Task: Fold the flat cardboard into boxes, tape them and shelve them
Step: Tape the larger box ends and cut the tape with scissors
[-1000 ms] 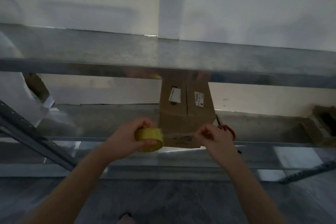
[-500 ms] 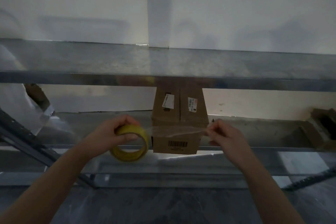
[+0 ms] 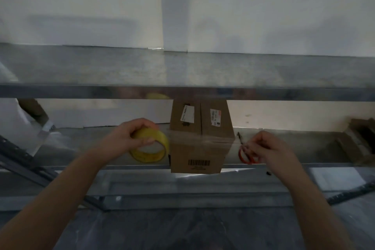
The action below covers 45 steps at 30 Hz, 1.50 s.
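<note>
Head view: a metal shelf (image 3: 121, 167) with an upper shelf (image 3: 182, 71) above it, both arms reaching in.
Box place: the cardboard box (image 3: 199, 148) stands at the front edge of the shelf, about midway along it, between the two hands.
Box look: brown, folded up square; the top flaps are closed and meet in a seam down the middle, with a white label on each flap. A black barcode (image 3: 199, 162) is printed low on the near face. The far end of the top is hidden behind the upper shelf's front rail.
Tape: a clear tape strip (image 3: 203, 140) runs from the yellow tape roll (image 3: 150, 147) across the box's near top edge – faint and glossy, hard to follow past the right corner.
Left hand: the left hand (image 3: 127, 138) grips the roll just beside the box's left side, thumb below and fingers curled over the rim.
Right hand: the right hand (image 3: 265, 148) is just right of the box, fingertips pinched together on the strip's free end.
Scissors: orange-handled scissors (image 3: 244, 155) lie on the shelf behind that hand.
Right end: more brown cardboard (image 3: 357, 144) – blurred.
</note>
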### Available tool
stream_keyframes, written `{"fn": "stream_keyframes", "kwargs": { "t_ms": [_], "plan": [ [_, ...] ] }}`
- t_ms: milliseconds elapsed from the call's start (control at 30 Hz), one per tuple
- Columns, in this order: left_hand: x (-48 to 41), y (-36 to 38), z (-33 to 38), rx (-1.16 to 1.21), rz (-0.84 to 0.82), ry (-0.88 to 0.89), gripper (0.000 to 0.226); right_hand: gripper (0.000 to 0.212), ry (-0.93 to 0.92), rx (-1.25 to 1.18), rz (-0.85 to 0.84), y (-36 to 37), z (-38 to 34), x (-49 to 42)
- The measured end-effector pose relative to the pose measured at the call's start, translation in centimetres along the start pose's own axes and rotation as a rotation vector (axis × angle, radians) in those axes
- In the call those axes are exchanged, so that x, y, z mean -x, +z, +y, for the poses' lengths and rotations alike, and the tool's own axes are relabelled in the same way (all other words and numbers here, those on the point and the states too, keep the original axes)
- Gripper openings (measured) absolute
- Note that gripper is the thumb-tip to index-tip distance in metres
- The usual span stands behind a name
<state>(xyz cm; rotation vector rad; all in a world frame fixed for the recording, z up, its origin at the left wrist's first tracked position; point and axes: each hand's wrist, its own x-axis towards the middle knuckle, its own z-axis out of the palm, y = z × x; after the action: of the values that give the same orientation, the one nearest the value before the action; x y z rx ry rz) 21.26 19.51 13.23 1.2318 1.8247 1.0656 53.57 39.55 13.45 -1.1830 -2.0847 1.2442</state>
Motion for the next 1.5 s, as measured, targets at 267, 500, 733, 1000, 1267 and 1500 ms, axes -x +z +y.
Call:
{"fn": "stream_keyframes", "kwargs": {
  "t_ms": [267, 500, 733, 1000, 1267, 1500],
  "plan": [
    [-1.8, -0.2, -1.2, -0.473, 0.057, 0.035, 0.037, 0.010, 0.025, 0.204, -0.031, -1.1, 1.5, -4.1],
    [-2.3, -1.4, -3.2, -0.180, 0.016, -0.043, 0.035, 0.005, 0.090, 0.167, -0.101, -1.3, 3.5, -5.9],
    [-3.9, -0.6, -4.6, -0.231, 0.040, -0.040, 0.034, 0.007, 0.148, 0.063, -0.093, -0.2, 5.2, -7.4],
    [-5.4, 0.2, -6.3, -0.179, 0.012, -0.101, 0.032, 0.008, 0.235, -0.021, -0.102, 1.1, 7.1, -8.3],
    [-6.7, 2.1, -6.3, -0.176, -0.039, -0.087, 0.040, 0.014, 0.350, -0.377, -0.090, 4.5, 8.1, -8.3],
    [-6.0, 2.5, -6.0, -0.167, -0.029, -0.100, 0.045, 0.022, 0.085, 0.073, 0.277, 5.8, 8.3, -5.3]
  ]
}}
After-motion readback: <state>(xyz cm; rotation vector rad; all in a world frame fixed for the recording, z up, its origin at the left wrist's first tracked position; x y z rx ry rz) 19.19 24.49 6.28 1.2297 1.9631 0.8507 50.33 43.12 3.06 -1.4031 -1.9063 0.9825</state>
